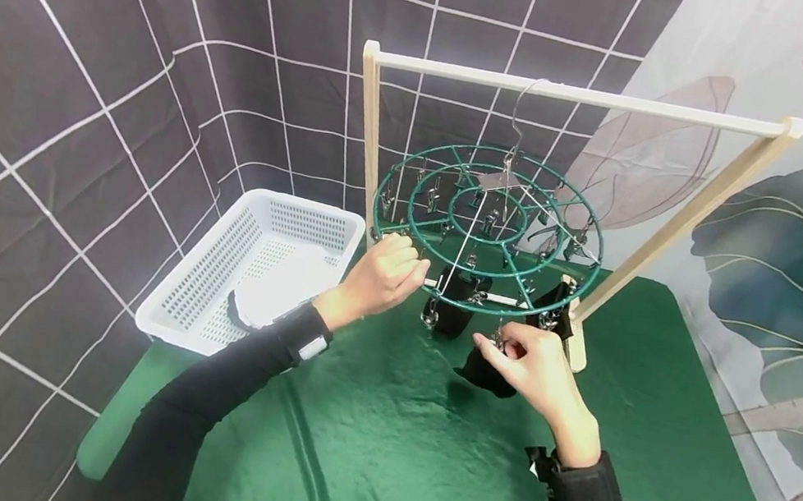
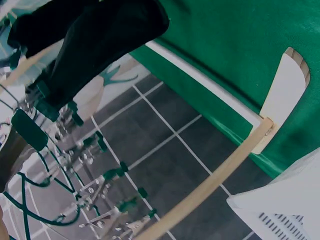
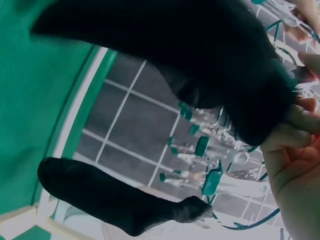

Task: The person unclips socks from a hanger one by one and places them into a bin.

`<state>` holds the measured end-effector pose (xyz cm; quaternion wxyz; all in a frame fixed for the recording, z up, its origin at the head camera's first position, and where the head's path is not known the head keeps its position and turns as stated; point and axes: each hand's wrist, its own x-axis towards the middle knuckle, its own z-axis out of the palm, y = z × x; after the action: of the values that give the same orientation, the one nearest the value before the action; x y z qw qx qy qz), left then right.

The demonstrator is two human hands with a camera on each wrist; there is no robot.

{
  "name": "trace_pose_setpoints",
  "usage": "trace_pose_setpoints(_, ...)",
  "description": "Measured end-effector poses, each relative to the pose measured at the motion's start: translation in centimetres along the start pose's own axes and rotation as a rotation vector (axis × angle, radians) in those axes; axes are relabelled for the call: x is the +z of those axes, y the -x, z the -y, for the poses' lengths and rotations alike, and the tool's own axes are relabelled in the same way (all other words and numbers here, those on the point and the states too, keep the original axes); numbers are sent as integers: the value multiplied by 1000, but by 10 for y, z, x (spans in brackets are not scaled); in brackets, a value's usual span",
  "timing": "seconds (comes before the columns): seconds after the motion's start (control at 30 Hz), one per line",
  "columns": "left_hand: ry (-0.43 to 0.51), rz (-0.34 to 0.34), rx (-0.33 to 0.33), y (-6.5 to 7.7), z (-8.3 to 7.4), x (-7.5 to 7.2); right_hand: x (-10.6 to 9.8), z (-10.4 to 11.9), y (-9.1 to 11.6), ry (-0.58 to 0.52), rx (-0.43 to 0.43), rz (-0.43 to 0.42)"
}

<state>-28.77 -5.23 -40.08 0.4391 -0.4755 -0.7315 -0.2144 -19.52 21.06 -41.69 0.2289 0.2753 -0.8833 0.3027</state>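
Note:
A round green drying hanger (image 1: 489,227) with metal clips hangs from a rack by its hook. My left hand (image 1: 385,275) grips its rim at the left front, fingers curled; the left wrist view barely catches this hand. At the front rim my right hand (image 1: 532,373) pinches the upper end of a black sock (image 3: 200,55) right at a clip, thumb against fingers. Below those fingers the sock (image 1: 490,376) dangles over the table. Two more black socks hang from the hanger, one at the front middle (image 1: 450,310) and one at the right (image 1: 560,306).
On the left of the green-covered table (image 1: 365,436) stands a white perforated basket (image 1: 180,300) with white cloth (image 1: 289,283) inside. The wooden rack (image 1: 583,95) frames the hanger, its foot (image 1: 577,345) behind the right hand. A dark grid-patterned curtain (image 1: 277,104) closes the back.

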Motion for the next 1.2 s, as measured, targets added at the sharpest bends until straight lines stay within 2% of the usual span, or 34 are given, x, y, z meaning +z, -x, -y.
trace_pose_setpoints(0.2, -9, -3, -54, 2, 3, 0, 5, 8, -5, -73, 122, 162)
trace_pose_setpoints(0.37, -46, -45, -52, -1, -10, 3, 7, 14, -8, -188, 294, 303)
trace_pose_setpoints(0.43, -72, -53, -56, -4, -18, 4, 8, 17, -10, -230, 321, 323)
trace_pose_setpoints(0.57, -109, -60, -114, -10, -30, 7, 13, 17, -12, -177, 216, 259)
trace_pose_setpoints(0.67, -110, -79, -164, -12, -29, 7, 17, 17, -12, -102, 130, 164)
trace_pose_setpoints(0.73, -107, -85, -178, -10, -25, 7, 19, 17, -11, -86, 102, 117)
trace_pose_setpoints(0.83, -84, -69, -161, -6, -17, 5, 21, 20, -10, -91, 78, 76)
trace_pose_setpoints(1.0, -19, -25, -120, -1, -4, 1, 26, 26, -10, -136, 77, 80)
trace_pose_setpoints(1.2, 5, -17, -146, 2, 3, -1, 33, 31, -11, -125, 24, 41)
